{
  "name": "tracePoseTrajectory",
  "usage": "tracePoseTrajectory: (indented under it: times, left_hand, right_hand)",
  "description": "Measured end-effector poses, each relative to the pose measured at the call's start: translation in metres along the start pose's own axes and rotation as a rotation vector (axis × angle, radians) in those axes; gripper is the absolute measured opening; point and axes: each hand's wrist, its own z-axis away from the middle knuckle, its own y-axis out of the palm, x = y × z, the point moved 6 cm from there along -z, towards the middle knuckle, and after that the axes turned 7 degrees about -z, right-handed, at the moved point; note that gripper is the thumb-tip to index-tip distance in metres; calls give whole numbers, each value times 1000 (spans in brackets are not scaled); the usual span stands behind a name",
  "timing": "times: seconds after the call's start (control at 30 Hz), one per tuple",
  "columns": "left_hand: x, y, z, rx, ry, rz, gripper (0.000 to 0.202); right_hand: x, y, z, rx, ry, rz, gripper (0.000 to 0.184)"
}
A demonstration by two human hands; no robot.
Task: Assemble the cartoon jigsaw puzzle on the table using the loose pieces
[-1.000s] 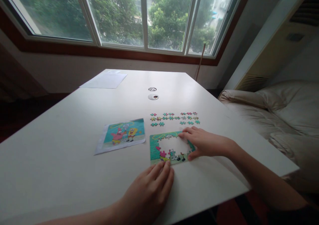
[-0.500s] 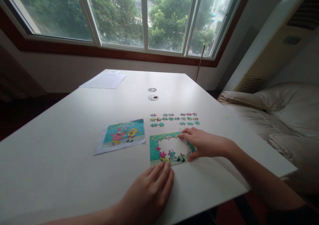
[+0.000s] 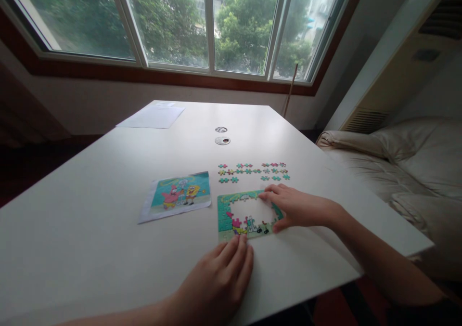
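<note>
A partly assembled jigsaw puzzle (image 3: pixel 225 220) lies on the white table, its border joined around a bare middle. Pink, white and black cartoon parts show along its lower side. My left hand (image 3: pixel 224 273) rests with fingers stretched out and close together, their tips touching the puzzle's near edge. Across the puzzle's right side, my right hand (image 3: pixel 292 205) lies with thumb and fingers spread apart. Its fingertips touch the upper right part, and the thumb is at the lower right edge. Whether a piece is under either hand's fingertips is hidden. Loose puzzle pieces (image 3: pixel 248 171) sit in rows beyond the puzzle.
A printed cartoon picture (image 3: pixel 180 193) lies left of the puzzle. Two round discs (image 3: pixel 222 141) are set farther back on the table (image 3: pixel 90 210). White paper (image 3: pixel 151 117) covers the far left corner. A pale sofa (image 3: pixel 418 157) stands at the right, windows behind.
Both hands stay in nearly the same places on the puzzle. The whole view has shifted very slightly; no piece has visibly moved.
</note>
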Motion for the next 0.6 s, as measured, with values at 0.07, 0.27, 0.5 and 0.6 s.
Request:
tracePoseTrajectory:
  times: [0.07,0.27,0.5,0.6]
  left_hand:
    - [0,-1,-1,-11,0,-6,30]
    - [-1,1,-1,-1,7,-6,30]
    - [1,-2,0,-37,-3,-6,29]
    - [1,-1,0,-33,-1,-3,29]
  right_hand:
    - [0,0,0,1,3,-4,73]
    - [0,-1,0,-2,4,-20,72]
    - [0,-1,0,-3,9,-43,71]
    - [0,1,0,-17,3,-47,72]
